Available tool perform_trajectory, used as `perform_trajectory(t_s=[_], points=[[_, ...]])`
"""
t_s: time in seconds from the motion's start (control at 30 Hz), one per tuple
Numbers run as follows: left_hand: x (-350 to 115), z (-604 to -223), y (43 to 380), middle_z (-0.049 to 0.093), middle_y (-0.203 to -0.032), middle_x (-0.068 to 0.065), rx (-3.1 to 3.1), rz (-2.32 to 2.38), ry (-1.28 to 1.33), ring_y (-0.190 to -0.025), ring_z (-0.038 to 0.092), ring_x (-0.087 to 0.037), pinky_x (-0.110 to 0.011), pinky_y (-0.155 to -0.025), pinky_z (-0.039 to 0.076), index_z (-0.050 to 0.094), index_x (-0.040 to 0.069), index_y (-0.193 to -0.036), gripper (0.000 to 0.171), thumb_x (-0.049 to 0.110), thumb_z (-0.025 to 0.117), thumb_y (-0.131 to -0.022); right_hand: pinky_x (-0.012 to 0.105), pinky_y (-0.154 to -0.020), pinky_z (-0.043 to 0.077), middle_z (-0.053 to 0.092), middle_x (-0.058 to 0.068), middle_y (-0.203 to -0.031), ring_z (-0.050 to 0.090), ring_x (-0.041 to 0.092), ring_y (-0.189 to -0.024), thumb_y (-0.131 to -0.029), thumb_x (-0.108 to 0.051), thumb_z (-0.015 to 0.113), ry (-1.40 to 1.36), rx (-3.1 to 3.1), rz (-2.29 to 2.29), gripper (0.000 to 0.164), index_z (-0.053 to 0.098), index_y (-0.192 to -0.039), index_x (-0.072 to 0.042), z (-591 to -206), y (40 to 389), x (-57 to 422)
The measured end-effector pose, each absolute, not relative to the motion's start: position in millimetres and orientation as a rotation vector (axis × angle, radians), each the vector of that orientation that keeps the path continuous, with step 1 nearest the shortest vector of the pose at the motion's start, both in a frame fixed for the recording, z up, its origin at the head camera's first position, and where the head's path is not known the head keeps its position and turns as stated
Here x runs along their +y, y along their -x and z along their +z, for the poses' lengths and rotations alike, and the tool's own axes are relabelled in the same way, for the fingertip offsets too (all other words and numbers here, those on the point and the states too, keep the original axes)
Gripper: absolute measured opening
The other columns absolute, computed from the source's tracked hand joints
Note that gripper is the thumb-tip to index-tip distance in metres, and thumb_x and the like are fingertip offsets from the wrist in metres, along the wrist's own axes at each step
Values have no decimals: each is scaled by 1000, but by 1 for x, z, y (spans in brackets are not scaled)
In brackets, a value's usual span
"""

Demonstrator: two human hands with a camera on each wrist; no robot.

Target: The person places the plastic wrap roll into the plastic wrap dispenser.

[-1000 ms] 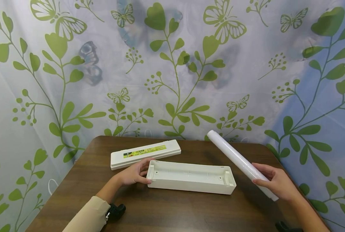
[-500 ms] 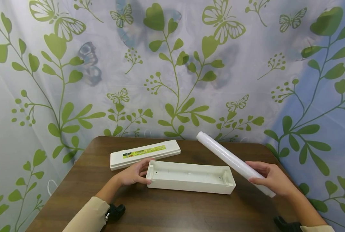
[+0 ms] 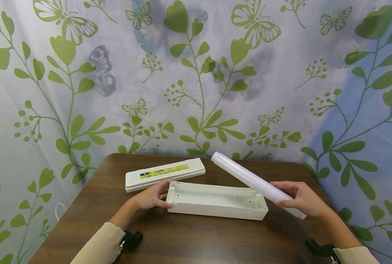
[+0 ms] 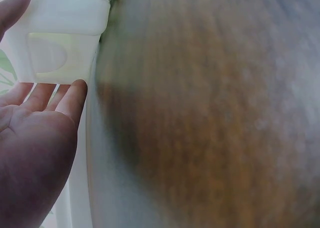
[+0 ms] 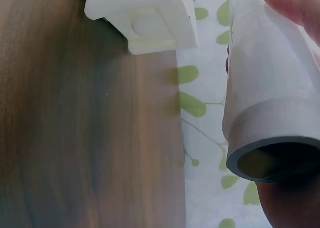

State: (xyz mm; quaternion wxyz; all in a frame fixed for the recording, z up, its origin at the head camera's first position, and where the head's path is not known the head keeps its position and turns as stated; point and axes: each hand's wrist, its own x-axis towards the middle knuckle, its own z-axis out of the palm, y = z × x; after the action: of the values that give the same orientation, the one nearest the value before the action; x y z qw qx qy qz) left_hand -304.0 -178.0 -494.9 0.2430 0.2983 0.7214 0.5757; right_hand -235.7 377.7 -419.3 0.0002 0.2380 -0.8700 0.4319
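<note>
An open, white plastic-wrap box [image 3: 215, 212] rests on the table, its long hollow facing up. My left hand [image 3: 152, 196] holds its left end, thumb at the front corner and fingers behind; in the left wrist view the fingertips meet the end wall [image 4: 75, 58]. Right of the box, my right hand [image 3: 303, 198] grips a roll of plastic wrap [image 3: 239, 171] near its lower end. The roll slants up to the left, overlapping the box's back right corner in the head view. The right wrist view shows the hollow end of its core [image 5: 280, 160].
A white lid [image 3: 199, 168] with a yellow-green label lies behind the box to the left. The brown wooden table [image 3: 196, 242] ends at a curtain [image 3: 281, 91] printed with green leaves and butterflies. Dark wrist mounts [image 3: 131, 240] sit under both forearms.
My right hand has moved left with the roll, bringing its upper end from beyond the box's right side to behind it. The left hand and the box have stayed in place.
</note>
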Motion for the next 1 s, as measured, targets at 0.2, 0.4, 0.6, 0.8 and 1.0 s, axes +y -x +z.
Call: perform_trajectory(t_s=[0.2, 0.4, 0.6, 0.8, 1.0], points=[[-179, -496, 305, 33, -160, -20, 1969, 1580, -808, -149, 34, -40, -31, -109, 49, 19, 4, -160, 97, 5, 81, -86, 29, -71, 60, 74, -3, -119, 71, 7, -93, -82, -4, 84, -811, -2742, 1403, 55, 64, -134, 3, -417, 242, 370], [-179, -496, 305, 33, -160, -21, 1966, 1578, -810, -149, 34, -40, -32, -109, 49, 18, 3, -160, 97, 5, 81, -86, 30, -73, 61, 73, -6, -123, 71, 7, -97, -83, -3, 83, -893, -2730, 1455, 55, 63, -135, 3, -416, 247, 363], [-179, -497, 306, 33, -160, -20, 1978, 1569, -806, -149, 34, -39, -35, -111, 48, 18, 4, -160, 98, 6, 82, -86, 31, -75, 62, 73, -2, -125, 72, 7, -101, -84, -3, 82, -944, -2709, 1500, 55, 63, -135, 2, -418, 253, 357], [-179, -496, 304, 32, -161, -20, 1970, 1571, -807, -150, 33, -40, -35, -112, 48, 17, 4, -161, 99, 6, 82, -86, 32, -75, 62, 73, 13, -125, 73, 10, -101, -84, -5, 83, -942, -2742, 1516, 53, 65, -134, -2, -420, 256, 352], [-178, -496, 304, 33, -160, -21, 1966, 1573, -811, -150, 34, -40, -35, -111, 48, 19, 5, -160, 97, 6, 81, -86, 33, -74, 63, 73, 16, -124, 73, 12, -98, -84, -6, 83, -974, -2737, 1514, 52, 66, -133, -4, -420, 259, 344]])
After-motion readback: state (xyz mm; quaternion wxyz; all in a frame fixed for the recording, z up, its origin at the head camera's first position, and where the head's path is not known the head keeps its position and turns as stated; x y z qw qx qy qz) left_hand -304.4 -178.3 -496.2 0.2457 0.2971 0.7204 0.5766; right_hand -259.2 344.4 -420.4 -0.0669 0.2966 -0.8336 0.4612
